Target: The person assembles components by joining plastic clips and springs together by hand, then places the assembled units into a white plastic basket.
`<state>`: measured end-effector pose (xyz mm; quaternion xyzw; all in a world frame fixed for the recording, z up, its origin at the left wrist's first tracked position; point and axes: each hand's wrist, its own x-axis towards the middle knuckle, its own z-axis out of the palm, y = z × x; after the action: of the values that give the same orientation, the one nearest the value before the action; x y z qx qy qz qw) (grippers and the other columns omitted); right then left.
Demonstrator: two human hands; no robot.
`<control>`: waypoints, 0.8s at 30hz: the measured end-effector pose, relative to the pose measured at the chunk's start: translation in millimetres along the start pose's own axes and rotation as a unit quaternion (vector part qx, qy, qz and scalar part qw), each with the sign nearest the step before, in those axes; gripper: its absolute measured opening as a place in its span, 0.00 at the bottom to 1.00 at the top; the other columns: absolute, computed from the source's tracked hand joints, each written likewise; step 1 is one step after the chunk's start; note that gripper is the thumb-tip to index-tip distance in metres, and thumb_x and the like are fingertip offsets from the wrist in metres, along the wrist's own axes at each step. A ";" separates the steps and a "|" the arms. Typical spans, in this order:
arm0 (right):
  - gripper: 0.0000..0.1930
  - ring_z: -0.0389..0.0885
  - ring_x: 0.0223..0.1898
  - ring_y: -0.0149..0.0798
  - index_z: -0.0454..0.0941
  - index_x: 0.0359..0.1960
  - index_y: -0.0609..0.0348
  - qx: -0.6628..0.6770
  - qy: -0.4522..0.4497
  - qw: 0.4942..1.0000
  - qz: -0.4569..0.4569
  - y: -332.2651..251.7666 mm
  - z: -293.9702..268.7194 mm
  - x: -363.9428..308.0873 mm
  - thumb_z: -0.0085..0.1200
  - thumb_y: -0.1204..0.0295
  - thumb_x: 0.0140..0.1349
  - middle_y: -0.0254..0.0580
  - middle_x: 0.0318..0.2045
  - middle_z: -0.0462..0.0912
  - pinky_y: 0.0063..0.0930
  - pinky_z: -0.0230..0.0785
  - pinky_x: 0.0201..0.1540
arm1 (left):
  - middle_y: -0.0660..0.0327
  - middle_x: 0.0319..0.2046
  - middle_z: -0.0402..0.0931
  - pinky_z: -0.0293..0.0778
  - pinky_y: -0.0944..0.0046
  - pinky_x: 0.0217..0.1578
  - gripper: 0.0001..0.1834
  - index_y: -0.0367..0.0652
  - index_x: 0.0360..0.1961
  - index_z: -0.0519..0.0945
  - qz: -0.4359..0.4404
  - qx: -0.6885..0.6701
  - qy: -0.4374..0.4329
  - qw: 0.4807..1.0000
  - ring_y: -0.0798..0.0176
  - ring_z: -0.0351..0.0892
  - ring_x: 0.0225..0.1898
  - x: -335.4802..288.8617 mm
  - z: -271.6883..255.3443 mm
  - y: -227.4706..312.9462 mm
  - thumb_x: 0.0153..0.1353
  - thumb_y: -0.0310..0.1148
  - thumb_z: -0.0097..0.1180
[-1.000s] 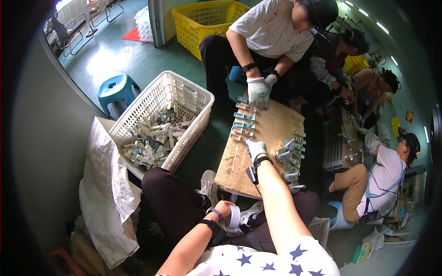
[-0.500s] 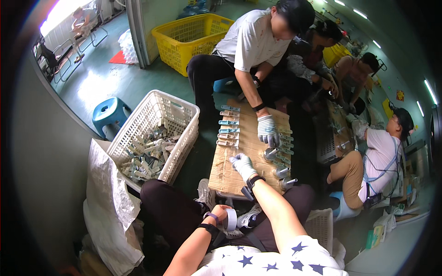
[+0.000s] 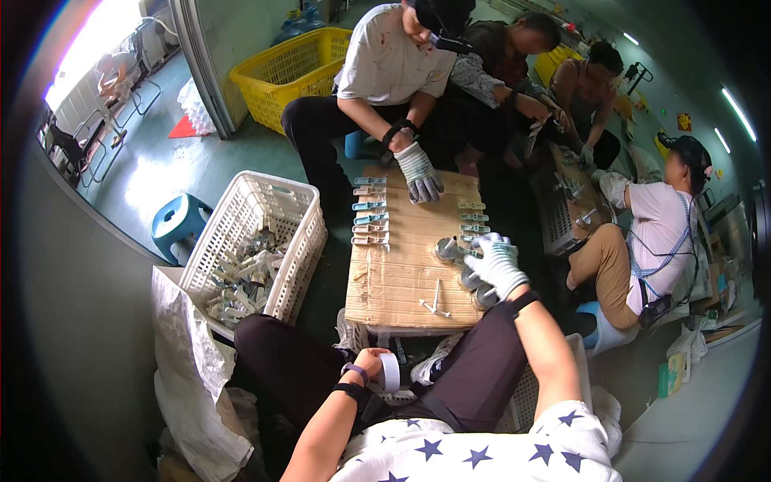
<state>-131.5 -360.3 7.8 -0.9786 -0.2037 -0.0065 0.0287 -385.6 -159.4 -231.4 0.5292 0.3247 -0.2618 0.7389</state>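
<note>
1. While the left hand [image 3: 369,361] is closed on a white roll [image 3: 389,372], the gloved right hand [image 3: 496,269] is at the right edge of the board [image 3: 385,293]; its fingers are bent and somewhat apart; whether they pinch anything, I cannot tell.
2. Beside these fingers are the grey cups [image 3: 446,249], set along that edge; the right clips [image 3: 474,215] form a row just beyond; the left clips [image 3: 370,213] make another row on the opposite edge; some white sticks [image 3: 435,304] lie toward the near edge, with no hand on them.
3. As I judge it, the step in hand is a reach to the cups or to the clips near them; which one is meant, I cannot tell, because the hand covers part of this place.
4. Such a move seems to call for a narrow, light grip on one piece, so that its neighbours are not pushed; the co-worker's hand [image 3: 419,173] is over the far part of the board, and should be given room.
</note>
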 end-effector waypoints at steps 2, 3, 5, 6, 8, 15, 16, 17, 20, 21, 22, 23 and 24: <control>0.29 0.69 0.50 0.49 0.74 0.47 0.48 -0.050 -0.129 0.990 0.010 19.6 -16.0 -6.7 0.58 0.50 0.41 0.45 0.46 0.73 0.44 0.64 0.48 | 0.60 0.30 0.79 0.76 0.62 0.29 0.21 0.41 0.38 0.81 0.010 -0.004 0.004 1.000 0.62 0.79 0.30 -2.9 2.6 2.8 0.49 0.13 0.40; 0.31 0.70 0.49 0.50 0.73 0.48 0.49 -0.067 -0.171 0.983 0.004 30.6 -14.7 -11.6 0.58 0.49 0.41 0.47 0.46 0.72 0.43 0.64 0.49 | 0.60 0.30 0.79 0.76 0.62 0.30 0.21 0.39 0.38 0.81 0.015 -0.007 0.007 1.000 0.63 0.79 0.30 -4.9 2.7 3.0 0.48 0.13 0.40; 0.35 0.73 0.50 0.49 0.68 0.51 0.56 -0.071 -0.250 0.966 0.004 45.8 -8.1 -21.4 0.58 0.49 0.42 0.53 0.48 0.73 0.39 0.66 0.50 | 0.60 0.30 0.79 0.75 0.64 0.31 0.20 0.39 0.37 0.81 0.014 0.006 0.017 1.000 0.64 0.78 0.30 -2.7 0.7 -0.4 0.47 0.12 0.41; 0.35 0.74 0.49 0.49 0.68 0.51 0.57 -0.059 -0.270 0.961 0.014 50.7 -2.6 -23.9 0.58 0.51 0.43 0.53 0.46 0.74 0.39 0.67 0.49 | 0.61 0.29 0.79 0.76 0.64 0.28 0.14 0.39 0.37 0.80 0.026 -0.006 0.010 1.000 0.64 0.78 0.28 1.0 -2.4 -5.0 0.50 0.17 0.48; 0.33 0.76 0.46 0.50 0.66 0.52 0.58 -0.017 -0.269 0.962 0.030 66.2 21.7 -26.5 0.58 0.55 0.45 0.55 0.42 0.77 0.38 0.68 0.48 | 0.62 0.28 0.79 0.76 0.65 0.25 0.09 0.40 0.36 0.79 0.035 -0.013 -0.001 0.999 0.65 0.79 0.26 2.7 -1.5 -7.9 0.53 0.22 0.54; 0.28 0.79 0.36 0.49 0.63 0.56 0.52 0.072 -0.173 0.981 -0.048 46.1 21.2 -21.7 0.55 0.67 0.51 0.51 0.34 0.79 0.39 0.70 0.38 | 0.61 0.29 0.79 0.76 0.64 0.26 0.11 0.40 0.37 0.80 0.012 -0.011 0.016 1.000 0.64 0.79 0.28 -0.4 -2.0 -4.9 0.53 0.20 0.49; 0.27 0.79 0.36 0.49 0.64 0.55 0.53 0.068 -0.177 0.980 -0.055 45.0 27.0 -17.9 0.55 0.67 0.52 0.50 0.35 0.79 0.39 0.70 0.38 | 0.61 0.31 0.79 0.75 0.64 0.28 0.16 0.41 0.38 0.81 0.002 -0.021 0.024 0.999 0.65 0.78 0.30 -1.2 -0.2 -2.3 0.52 0.17 0.46; 0.26 0.79 0.36 0.49 0.64 0.55 0.53 0.065 -0.181 0.979 -0.064 45.2 33.3 -13.8 0.54 0.67 0.52 0.50 0.35 0.79 0.38 0.71 0.38 | 0.61 0.31 0.79 0.75 0.64 0.28 0.16 0.41 0.38 0.81 0.005 -0.021 0.021 1.000 0.65 0.78 0.30 -1.7 2.1 0.1 0.52 0.17 0.46; 0.17 0.79 0.35 0.48 0.70 0.45 0.54 0.040 -0.176 0.980 -0.087 49.2 50.7 -7.3 0.54 0.67 0.53 0.47 0.33 0.79 0.38 0.71 0.38 | 0.61 0.31 0.79 0.75 0.64 0.29 0.14 0.40 0.39 0.81 -0.009 0.004 0.015 1.000 0.65 0.78 0.30 -2.1 3.7 0.9 0.51 0.19 0.50; 0.13 0.79 0.35 0.48 0.72 0.40 0.55 0.005 -0.187 0.977 -0.100 40.4 48.2 -3.8 0.53 0.67 0.53 0.47 0.32 0.79 0.38 0.71 0.37 | 0.61 0.31 0.79 0.75 0.64 0.29 0.14 0.40 0.39 0.81 -0.006 0.000 0.021 1.000 0.65 0.78 0.30 -0.7 0.0 -3.1 0.51 0.19 0.50; 0.09 0.78 0.34 0.48 0.71 0.35 0.56 -0.031 -0.202 0.972 -0.117 33.0 45.0 -1.8 0.52 0.67 0.54 0.46 0.31 0.78 0.39 0.71 0.37 | 0.61 0.31 0.79 0.75 0.65 0.29 0.14 0.40 0.39 0.81 0.003 -0.006 0.018 1.000 0.65 0.79 0.30 0.9 -4.0 -7.2 0.51 0.19 0.50; 0.10 0.79 0.35 0.48 0.72 0.35 0.56 -0.028 -0.195 0.973 -0.122 25.7 41.5 -1.5 0.51 0.65 0.55 0.46 0.31 0.79 0.39 0.71 0.37 | 0.61 0.31 0.79 0.75 0.65 0.29 0.14 0.40 0.38 0.81 0.013 -0.013 0.016 1.000 0.65 0.79 0.30 3.1 -8.3 -10.8 0.51 0.19 0.50; 0.10 0.79 0.35 0.47 0.72 0.35 0.56 -0.012 -0.186 0.974 -0.133 25.9 39.1 -2.4 0.51 0.65 0.55 0.46 0.31 0.79 0.39 0.71 0.36 | 0.64 0.28 0.79 0.77 0.64 0.24 0.08 0.42 0.35 0.80 0.022 0.000 0.005 1.000 0.65 0.79 0.26 4.0 -5.5 -10.6 0.55 0.23 0.52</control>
<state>-123.3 -382.7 -32.7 -0.9272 -0.3334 0.1693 -0.0224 -391.8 -157.6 -242.2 0.5378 0.3161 -0.2428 0.7429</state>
